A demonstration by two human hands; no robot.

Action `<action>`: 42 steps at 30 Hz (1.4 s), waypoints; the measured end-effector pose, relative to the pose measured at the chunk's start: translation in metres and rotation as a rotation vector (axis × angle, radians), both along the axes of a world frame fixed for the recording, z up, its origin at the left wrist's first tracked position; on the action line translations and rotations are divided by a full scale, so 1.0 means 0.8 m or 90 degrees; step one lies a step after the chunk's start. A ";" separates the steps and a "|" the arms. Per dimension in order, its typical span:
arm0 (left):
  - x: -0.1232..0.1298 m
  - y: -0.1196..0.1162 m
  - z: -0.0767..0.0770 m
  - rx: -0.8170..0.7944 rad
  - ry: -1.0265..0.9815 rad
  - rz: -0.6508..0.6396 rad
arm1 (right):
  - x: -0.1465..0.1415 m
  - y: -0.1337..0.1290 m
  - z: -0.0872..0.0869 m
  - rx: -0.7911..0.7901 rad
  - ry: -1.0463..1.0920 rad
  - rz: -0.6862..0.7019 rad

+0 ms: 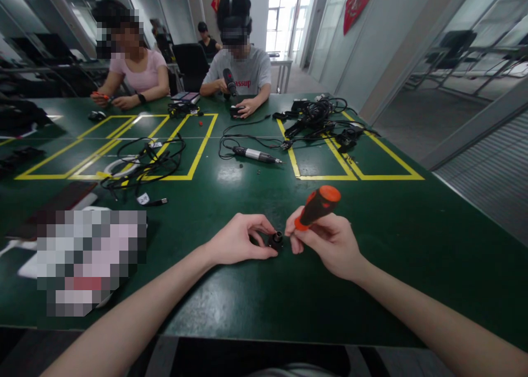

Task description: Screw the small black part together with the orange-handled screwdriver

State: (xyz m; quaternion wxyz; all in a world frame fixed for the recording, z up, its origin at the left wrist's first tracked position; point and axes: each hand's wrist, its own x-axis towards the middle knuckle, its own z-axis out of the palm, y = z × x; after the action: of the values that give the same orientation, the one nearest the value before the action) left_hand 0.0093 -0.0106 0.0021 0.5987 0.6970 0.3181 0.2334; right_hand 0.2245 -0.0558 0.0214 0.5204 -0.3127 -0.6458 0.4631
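Note:
My left hand (pixel 243 238) rests on the green table, its thumb and fingers closed around a small dark round part (pixel 275 240) with a short metal cylinder standing up from it. Just to the right, my right hand (pixel 325 237) grips a screwdriver (pixel 318 206) with a black and orange handle. The handle's orange end points up and slightly right. The screwdriver's shaft and tip are hidden by my fingers, so I cannot tell whether it touches the part.
Beyond my hands lies a silver and black electric screwdriver (pixel 258 155) with its cord. Tangled black cables (pixel 317 118) lie at the back right, more cables (pixel 165 157) at the left. A dark phone (pixel 53 206) is at far left. Two people work across the table (pixel 396 311).

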 end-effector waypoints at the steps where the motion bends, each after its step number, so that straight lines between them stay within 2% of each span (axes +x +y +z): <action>1: 0.000 -0.001 0.001 0.014 0.009 -0.002 | 0.000 0.000 0.000 -0.001 -0.002 0.008; 8: 0.003 -0.003 0.003 0.081 0.035 0.010 | -0.001 -0.001 -0.003 -0.020 0.066 0.017; 18: 0.004 -0.001 0.002 0.064 0.025 -0.002 | -0.001 0.002 0.000 -0.011 -0.007 -0.018; 25: 0.005 -0.004 0.006 0.095 0.039 -0.006 | -0.002 0.001 -0.003 -0.047 0.063 0.012; 31: 0.006 -0.003 0.005 0.145 0.076 0.043 | 0.000 0.000 -0.002 -0.037 0.023 -0.001; 33: 0.005 -0.001 0.003 0.102 0.058 0.031 | 0.000 0.000 0.000 -0.036 0.001 -0.022; 38: -0.001 0.008 0.001 -0.091 -0.023 -0.020 | -0.002 0.001 0.006 0.011 -0.010 -0.048; 42: -0.003 0.013 0.001 -0.164 -0.030 -0.041 | -0.006 0.000 0.006 -0.025 0.020 -0.028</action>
State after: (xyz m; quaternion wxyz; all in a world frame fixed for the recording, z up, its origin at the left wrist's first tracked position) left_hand 0.0069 0.0002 0.0027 0.6976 0.6189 0.3086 0.1875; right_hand 0.2197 -0.0558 0.0263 0.5343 -0.3298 -0.6214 0.4686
